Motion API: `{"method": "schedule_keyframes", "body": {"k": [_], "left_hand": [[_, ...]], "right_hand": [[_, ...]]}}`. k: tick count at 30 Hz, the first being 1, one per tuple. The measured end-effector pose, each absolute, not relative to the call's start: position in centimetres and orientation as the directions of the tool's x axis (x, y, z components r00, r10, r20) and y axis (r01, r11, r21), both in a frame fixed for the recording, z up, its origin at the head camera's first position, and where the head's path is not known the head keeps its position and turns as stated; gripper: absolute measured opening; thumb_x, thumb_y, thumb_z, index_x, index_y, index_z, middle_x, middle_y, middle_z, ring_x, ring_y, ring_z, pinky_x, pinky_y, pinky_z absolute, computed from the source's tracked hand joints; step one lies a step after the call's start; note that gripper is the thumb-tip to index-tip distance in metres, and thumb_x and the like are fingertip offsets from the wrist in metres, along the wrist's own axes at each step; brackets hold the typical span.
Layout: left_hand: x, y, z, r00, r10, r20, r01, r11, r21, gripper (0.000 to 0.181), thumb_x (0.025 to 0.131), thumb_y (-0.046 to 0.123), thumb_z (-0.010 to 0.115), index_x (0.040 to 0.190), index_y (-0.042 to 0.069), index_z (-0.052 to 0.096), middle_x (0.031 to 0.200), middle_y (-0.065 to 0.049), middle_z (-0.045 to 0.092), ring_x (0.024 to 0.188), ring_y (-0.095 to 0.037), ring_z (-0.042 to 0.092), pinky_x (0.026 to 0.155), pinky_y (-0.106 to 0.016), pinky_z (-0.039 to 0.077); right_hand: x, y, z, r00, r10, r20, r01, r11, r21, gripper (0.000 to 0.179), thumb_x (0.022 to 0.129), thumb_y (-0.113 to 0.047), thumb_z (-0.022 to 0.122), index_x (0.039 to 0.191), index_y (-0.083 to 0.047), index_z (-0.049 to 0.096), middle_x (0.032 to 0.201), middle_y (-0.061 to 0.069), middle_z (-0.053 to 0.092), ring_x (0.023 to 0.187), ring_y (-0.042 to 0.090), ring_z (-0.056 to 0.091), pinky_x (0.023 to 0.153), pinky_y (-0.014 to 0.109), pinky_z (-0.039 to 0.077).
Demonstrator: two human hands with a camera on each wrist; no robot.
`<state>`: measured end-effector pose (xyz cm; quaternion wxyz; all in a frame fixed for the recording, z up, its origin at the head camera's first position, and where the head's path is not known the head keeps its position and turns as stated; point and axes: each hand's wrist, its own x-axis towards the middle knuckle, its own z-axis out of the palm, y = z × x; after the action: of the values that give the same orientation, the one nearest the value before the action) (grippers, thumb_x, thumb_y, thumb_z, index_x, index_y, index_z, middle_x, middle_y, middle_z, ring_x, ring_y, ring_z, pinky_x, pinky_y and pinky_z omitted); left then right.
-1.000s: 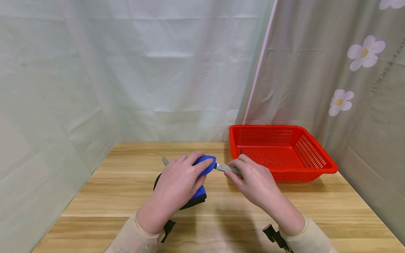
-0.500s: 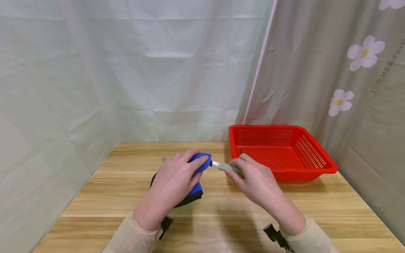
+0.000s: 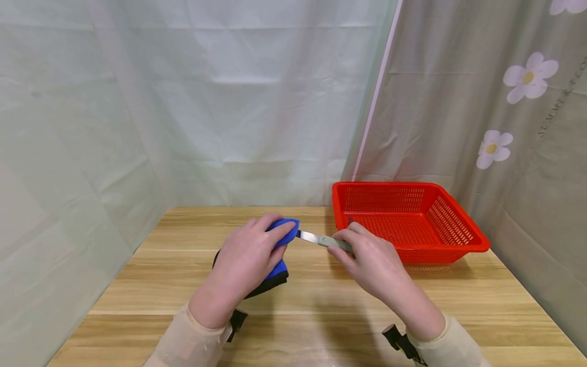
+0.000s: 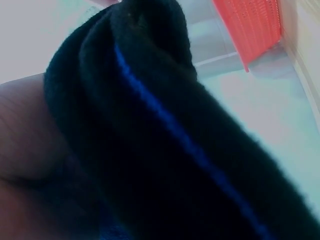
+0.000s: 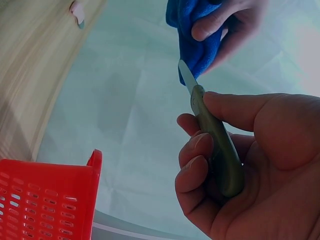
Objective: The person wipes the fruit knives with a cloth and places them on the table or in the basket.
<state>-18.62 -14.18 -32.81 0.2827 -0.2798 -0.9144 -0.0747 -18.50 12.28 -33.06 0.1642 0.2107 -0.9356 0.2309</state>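
Note:
In my right hand [image 3: 369,260] I grip a knife [image 5: 217,142] by its grey-green handle, with the thumb along one side. Its short shiny blade [image 3: 308,236] points left toward a folded blue cloth [image 3: 288,233] with black edging. My left hand [image 3: 245,260] pinches that cloth between thumb and fingers, and the rest of it hangs below the palm. Blade tip and cloth meet or overlap in the head view; whether they touch I cannot tell. Dark folds of the cloth [image 4: 165,130] fill most of the left wrist view.
A red plastic basket [image 3: 440,248] with slotted walls stands at the back right, just behind my right hand. The wooden table [image 3: 160,285] runs back to a pale curtain [image 3: 257,102]. On the right, the curtain has printed flowers.
My left hand and the cloth have slid left along the blade, away from the handle, so more blade shows. A grey-green piece behind that hand is now hidden. My right hand has barely moved.

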Motion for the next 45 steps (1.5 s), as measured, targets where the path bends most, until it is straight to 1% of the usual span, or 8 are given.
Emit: {"method": "schedule_keyframes", "body": {"k": [10,18,28,31,35,38,42,45], "left_hand": [[-19.0,-14.8,-32.7,-0.695,0.454,0.558,0.543,0.84,-0.007,0.042,0.097,0.021,0.088,0.137,0.015,0.08,0.136,-0.012,0.071,0.105,-0.034,0.075,0.084,-0.049,0.066],[-18.9,-15.2,-32.5,-0.701,0.441,0.56,0.534,0.846,0.002,0.04,0.098,0.018,0.086,0.136,0.013,0.08,0.134,-0.014,0.071,0.106,-0.035,0.075,0.082,-0.05,0.065],[-18.8,-15.4,-32.2,-0.744,0.421,0.518,0.495,0.869,0.004,0.044,0.1,0.022,0.085,0.142,0.015,0.077,0.14,-0.013,0.069,0.114,-0.036,0.073,0.085,-0.053,0.065],[-18.7,-15.3,-32.2,-0.731,0.429,0.53,0.502,0.865,-0.008,0.044,0.099,0.023,0.086,0.142,0.016,0.078,0.139,-0.013,0.069,0.112,-0.036,0.074,0.083,-0.052,0.065],[-18.5,-14.6,-32.3,-0.692,0.465,0.553,0.534,0.845,-0.043,0.044,0.097,0.025,0.088,0.14,0.019,0.079,0.137,-0.011,0.071,0.104,-0.034,0.075,0.079,-0.048,0.066],[-18.2,-14.0,-32.4,-0.682,0.485,0.548,0.546,0.835,-0.06,0.045,0.097,0.027,0.089,0.14,0.021,0.079,0.137,-0.01,0.07,0.104,-0.033,0.074,0.078,-0.048,0.066],[-17.8,-13.2,-32.5,-0.684,0.501,0.53,0.562,0.825,-0.056,0.046,0.097,0.028,0.089,0.141,0.023,0.078,0.139,-0.01,0.069,0.108,-0.034,0.074,0.082,-0.051,0.066],[-17.4,-12.5,-32.5,-0.68,0.518,0.519,0.578,0.814,-0.054,0.047,0.097,0.029,0.089,0.142,0.024,0.077,0.141,-0.009,0.068,0.11,-0.034,0.074,0.086,-0.052,0.066]], "right_hand": [[-18.5,12.4,-33.0,-0.845,-0.322,0.427,-0.483,0.802,-0.351,0.015,0.099,-0.027,0.087,0.106,-0.015,0.081,0.085,-0.009,0.052,0.066,0.009,0.048,0.054,0.029,0.044],[-18.4,12.5,-33.0,-0.852,-0.317,0.416,-0.476,0.801,-0.363,0.016,0.097,-0.025,0.089,0.107,-0.015,0.082,0.086,-0.008,0.053,0.066,0.009,0.049,0.055,0.029,0.045],[-18.4,12.6,-33.0,-0.842,-0.319,0.435,-0.486,0.798,-0.356,0.016,0.097,-0.024,0.089,0.107,-0.015,0.082,0.085,-0.009,0.052,0.066,0.008,0.048,0.055,0.029,0.045],[-18.4,12.6,-33.0,-0.847,-0.32,0.424,-0.482,0.798,-0.361,0.016,0.097,-0.025,0.089,0.107,-0.015,0.081,0.085,-0.009,0.052,0.066,0.009,0.048,0.054,0.029,0.045],[-18.5,12.6,-33.0,-0.852,-0.322,0.413,-0.478,0.8,-0.363,0.017,0.098,-0.026,0.088,0.107,-0.014,0.081,0.086,-0.008,0.054,0.067,0.009,0.049,0.055,0.029,0.046],[-18.5,12.6,-33.0,-0.853,-0.323,0.41,-0.477,0.801,-0.362,0.018,0.098,-0.026,0.088,0.108,-0.013,0.081,0.087,-0.008,0.055,0.067,0.009,0.05,0.055,0.028,0.046],[-18.5,12.5,-33.1,-0.852,-0.326,0.41,-0.48,0.8,-0.361,0.018,0.098,-0.026,0.088,0.108,-0.013,0.081,0.087,-0.007,0.055,0.066,0.009,0.05,0.054,0.028,0.046],[-18.5,12.5,-33.2,-0.846,-0.332,0.418,-0.488,0.798,-0.354,0.016,0.098,-0.026,0.088,0.106,-0.014,0.081,0.088,-0.007,0.055,0.066,0.009,0.049,0.054,0.028,0.045]]}}
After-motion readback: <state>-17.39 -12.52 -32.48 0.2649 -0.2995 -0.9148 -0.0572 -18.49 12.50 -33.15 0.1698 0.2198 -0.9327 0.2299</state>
